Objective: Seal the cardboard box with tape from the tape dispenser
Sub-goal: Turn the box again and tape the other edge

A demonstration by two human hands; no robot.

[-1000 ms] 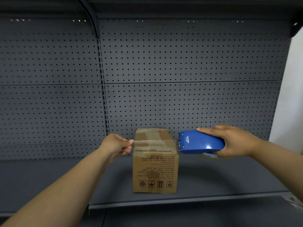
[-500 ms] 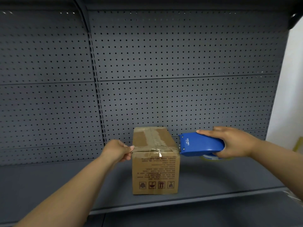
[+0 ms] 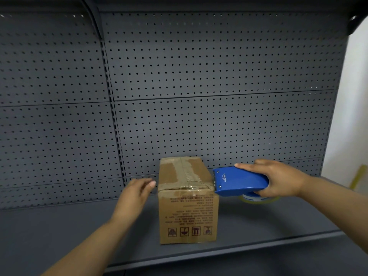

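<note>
Standing on the shelf (image 3: 258, 232), the cardboard box (image 3: 188, 206) carried a tape strip (image 3: 187, 187) across its top front edge. The right hand (image 3: 278, 178) wrapped the blue tape dispenser (image 3: 241, 181), whose toothed end met the box's right corner; a firm downward twist would probably cut cleanly. The left hand (image 3: 137, 191) hovered beside the box, fingers relaxed, holding nothing; it should likely steady the box.

Dim even light; slight motion blur; wide-angle bending at edges.

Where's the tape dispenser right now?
In the head view, the blue tape dispenser is right of the cardboard box, at its top right edge, gripped by the right hand.
</note>
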